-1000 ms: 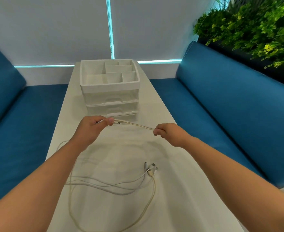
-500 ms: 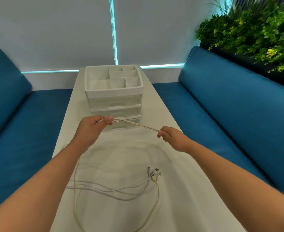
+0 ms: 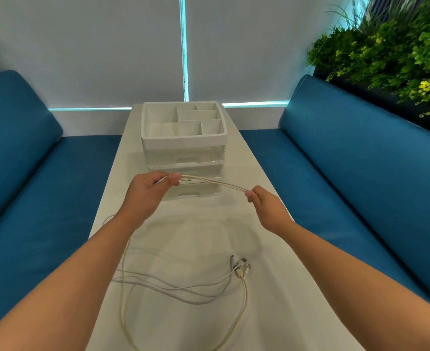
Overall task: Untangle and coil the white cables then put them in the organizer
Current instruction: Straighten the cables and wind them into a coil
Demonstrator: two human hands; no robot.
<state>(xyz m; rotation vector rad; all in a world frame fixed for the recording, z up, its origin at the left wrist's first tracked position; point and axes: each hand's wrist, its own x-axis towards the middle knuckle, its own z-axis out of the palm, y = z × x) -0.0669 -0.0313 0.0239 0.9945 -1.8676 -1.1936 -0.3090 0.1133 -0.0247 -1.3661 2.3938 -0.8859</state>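
Loose cables (image 3: 183, 290): A few white cables lie in a messy bunch at the bottom middle of the frame, on the white table (image 3: 272, 312). They cross over each other.
Plug ends (image 3: 240, 268): The metal ends sit close together, a bit right of the middle, low in the frame.
Left hand (image 3: 148, 193): In the middle of the frame, its thumb and fingers pinch one end of the held cable (image 3: 216, 183).
Right hand (image 3: 264, 203): Just right of the middle, its fingertips pinch the same cable farther along. The piece between the two hands hangs in a soft curve.
Rest of the held cable: A long cream loop runs down from near the left hand to the bottom of the frame. I cannot tell for sure which strand it joins.
Organizer (image 3: 184, 138): The white box with little top boxes and drawers stands behind the hands, upper middle. Nothing is in the top parts.
Sofas: Blue seats (image 3: 360, 160) are on both sides.
What could go wrong: If the hands pull hard, the crossed cables may tighten into a knot, or the whole bunch may slide off the table edge. A weak pinch could let the end slip out.
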